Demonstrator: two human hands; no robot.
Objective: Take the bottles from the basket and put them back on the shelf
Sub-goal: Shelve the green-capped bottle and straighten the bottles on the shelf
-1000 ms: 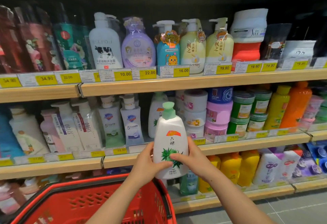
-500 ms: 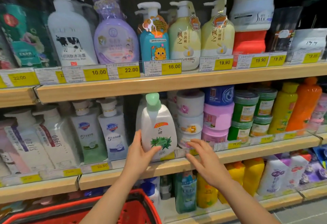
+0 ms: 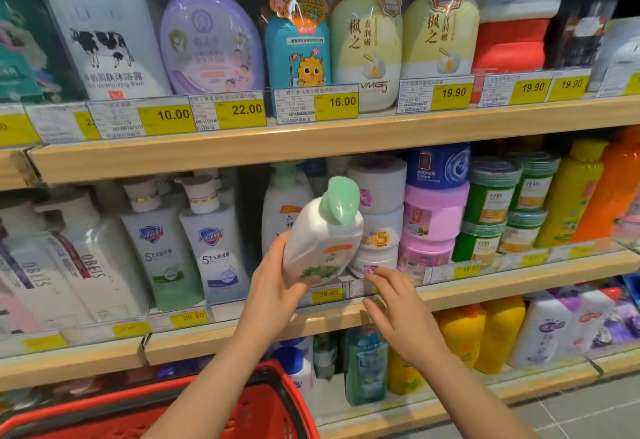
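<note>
Two bare forearms reach up from the bottom edge, yours, with the red basket (image 3: 263,404) nearest of all, down at seven o'clock under your left arm; what lies inside it cannot be made out. Your left hand (image 3: 273,286) grasps the white bottle (image 3: 322,241) by its lower left side, thumb across the front beneath the green leaf print, and the bottle leans toward one o'clock, its pale green cap (image 3: 341,199) tipped right. Its base sits at the front lip of the middle shelf (image 3: 519,286), just above the yellow price tag (image 3: 327,294) reading 28.00. Your right hand (image 3: 398,310) is released, fingers spread and pointing toward eleven o'clock, fingertips (image 3: 372,274) near the bottle's lower right corner; whether they touch it cannot be told. Behind the bottle, at eleven o'clock from it, stands a matching white bottle (image 3: 277,210) on that shelf. At three o'clock are stacked white jars (image 3: 379,217), touching or nearly touching the tilted bottle, then pink jars (image 3: 433,217) and green jars (image 3: 491,203). At nine o'clock stand two Safeguard pump bottles (image 3: 214,248). Farther up, at twelve o'clock, the upper shelf (image 3: 242,147) carries a blue pump bottle (image 3: 298,50) over a 16.00 tag
</note>
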